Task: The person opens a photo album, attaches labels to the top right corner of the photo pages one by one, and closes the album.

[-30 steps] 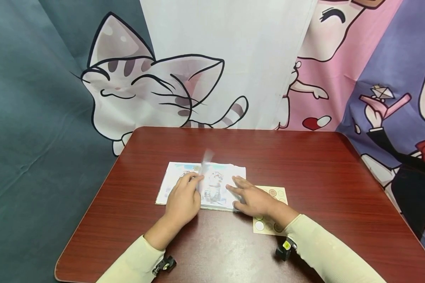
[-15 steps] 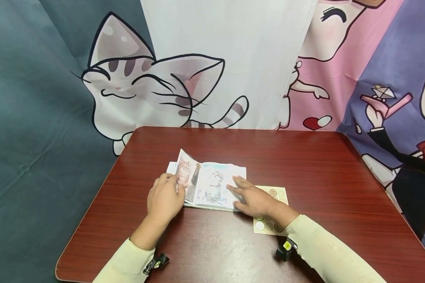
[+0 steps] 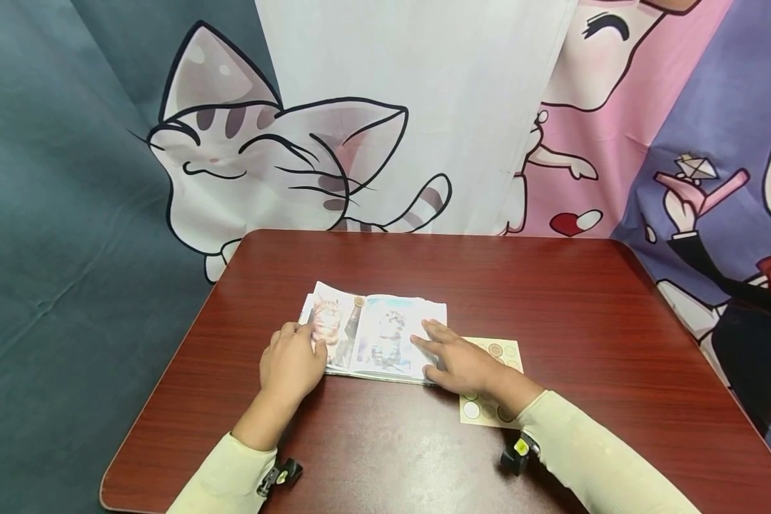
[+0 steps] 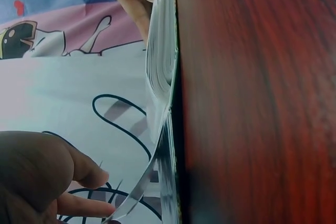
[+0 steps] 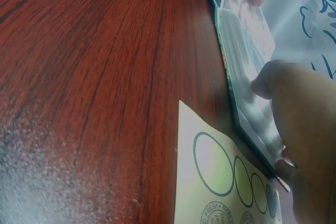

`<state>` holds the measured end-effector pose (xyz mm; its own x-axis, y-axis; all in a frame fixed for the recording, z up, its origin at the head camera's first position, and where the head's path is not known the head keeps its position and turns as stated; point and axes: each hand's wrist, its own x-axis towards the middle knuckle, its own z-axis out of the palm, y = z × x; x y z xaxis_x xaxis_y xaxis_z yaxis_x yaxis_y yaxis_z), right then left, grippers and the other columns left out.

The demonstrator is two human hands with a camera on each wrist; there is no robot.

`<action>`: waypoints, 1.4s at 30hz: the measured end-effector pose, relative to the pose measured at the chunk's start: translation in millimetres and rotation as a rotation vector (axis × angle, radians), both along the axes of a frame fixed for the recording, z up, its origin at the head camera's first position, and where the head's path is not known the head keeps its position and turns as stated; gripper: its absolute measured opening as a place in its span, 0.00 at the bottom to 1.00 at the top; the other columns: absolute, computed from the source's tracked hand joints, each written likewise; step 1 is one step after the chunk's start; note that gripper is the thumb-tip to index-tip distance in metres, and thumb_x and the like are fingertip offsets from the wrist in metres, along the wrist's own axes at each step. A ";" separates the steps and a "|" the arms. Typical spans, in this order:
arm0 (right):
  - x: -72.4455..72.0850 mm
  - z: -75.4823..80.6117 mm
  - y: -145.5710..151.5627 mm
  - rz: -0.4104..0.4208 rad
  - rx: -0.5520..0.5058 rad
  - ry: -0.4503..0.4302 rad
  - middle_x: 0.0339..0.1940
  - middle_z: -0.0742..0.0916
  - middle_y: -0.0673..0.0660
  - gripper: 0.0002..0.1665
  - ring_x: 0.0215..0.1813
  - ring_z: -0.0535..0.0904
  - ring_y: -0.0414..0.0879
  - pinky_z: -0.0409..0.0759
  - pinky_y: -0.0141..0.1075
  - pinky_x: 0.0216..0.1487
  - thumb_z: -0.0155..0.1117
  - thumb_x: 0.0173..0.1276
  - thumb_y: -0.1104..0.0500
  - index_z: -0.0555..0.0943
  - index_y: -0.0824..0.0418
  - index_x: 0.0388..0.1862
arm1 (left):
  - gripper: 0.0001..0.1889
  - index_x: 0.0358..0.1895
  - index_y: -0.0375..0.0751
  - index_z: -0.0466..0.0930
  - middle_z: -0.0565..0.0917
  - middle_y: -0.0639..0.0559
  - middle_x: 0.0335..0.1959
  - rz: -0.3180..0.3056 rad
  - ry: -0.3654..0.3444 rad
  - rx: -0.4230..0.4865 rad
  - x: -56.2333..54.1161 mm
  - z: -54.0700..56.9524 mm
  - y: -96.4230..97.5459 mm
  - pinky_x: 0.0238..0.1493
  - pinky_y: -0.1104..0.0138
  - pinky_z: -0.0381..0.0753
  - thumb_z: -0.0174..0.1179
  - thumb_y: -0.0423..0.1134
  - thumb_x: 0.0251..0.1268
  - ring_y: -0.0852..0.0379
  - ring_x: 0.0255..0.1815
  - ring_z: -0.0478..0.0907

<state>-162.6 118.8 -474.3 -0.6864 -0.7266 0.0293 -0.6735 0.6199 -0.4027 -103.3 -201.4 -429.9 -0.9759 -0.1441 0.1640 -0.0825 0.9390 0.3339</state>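
An open picture book with cat pictures lies on the table. My left hand is at its left side, holding the outer edge of a raised page. In the left wrist view this page curves up from the spine to the fingertips of the left hand. Spread fingers of my right hand rest on the right-hand page. The right wrist view has the right thumb on the book's near edge. Partly beneath the right hand and wrist lies a pale yellow sheet of round stickers.
The reddish-brown wooden table has rounded corners. Behind it hangs a cloth backdrop with cartoon cats. A small black device is strapped to each wrist, over pale sleeves.
My left hand has moved left from the book's middle, swinging a page over. That page now lies lower over the left side, showing an orange cat. The right hand has stayed in place.
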 end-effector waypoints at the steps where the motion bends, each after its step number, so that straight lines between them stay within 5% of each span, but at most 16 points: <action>1: 0.1 0.1 0.0 0.001 -0.003 0.001 0.80 0.61 0.70 0.38 0.81 0.53 0.62 0.56 0.53 0.77 0.57 0.72 0.49 0.68 0.61 0.78 | 0.24 0.62 0.36 0.82 0.81 0.35 0.56 0.000 -0.008 -0.002 0.0 -0.2 -0.2 0.49 0.40 0.78 0.60 0.45 0.67 0.35 0.57 0.76; 22: 1.0 -2.7 1.3 -0.006 0.008 0.008 0.81 0.60 0.68 0.38 0.82 0.52 0.60 0.57 0.52 0.77 0.57 0.75 0.47 0.66 0.58 0.80 | 0.25 0.58 0.33 0.81 0.80 0.32 0.50 -0.017 -0.234 -0.082 -3.9 -12.3 -6.7 0.47 0.39 0.76 0.59 0.50 0.68 0.32 0.53 0.74; 29: 1.1 -3.7 4.2 -0.016 0.018 0.009 0.82 0.60 0.64 0.38 0.83 0.51 0.57 0.58 0.50 0.77 0.56 0.76 0.45 0.65 0.54 0.81 | 0.24 0.56 0.33 0.82 0.79 0.32 0.52 -0.022 -0.220 -0.087 -5.0 -13.0 -5.4 0.47 0.39 0.75 0.59 0.50 0.68 0.32 0.54 0.73; 35: 4.0 -0.7 6.9 -0.012 0.003 0.051 0.80 0.65 0.64 0.37 0.81 0.55 0.59 0.59 0.52 0.77 0.58 0.75 0.45 0.68 0.58 0.79 | 0.26 0.61 0.34 0.80 0.75 0.31 0.62 -0.045 -0.173 -0.065 -4.8 -7.0 2.6 0.56 0.39 0.70 0.60 0.49 0.67 0.32 0.65 0.67; 42: 11.1 1.1 12.8 -0.011 -0.028 0.087 0.77 0.71 0.65 0.35 0.79 0.61 0.60 0.61 0.53 0.76 0.60 0.74 0.47 0.72 0.62 0.75 | 0.23 0.60 0.38 0.83 0.80 0.39 0.60 -0.184 -0.110 0.026 -0.2 4.3 25.9 0.59 0.43 0.73 0.63 0.48 0.68 0.36 0.63 0.73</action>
<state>-151.4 131.6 -473.2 -0.6885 -0.7170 0.1095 -0.6997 0.6168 -0.3607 -103.5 -175.6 -425.6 -0.9979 0.0355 0.0535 0.0523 0.9327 0.3569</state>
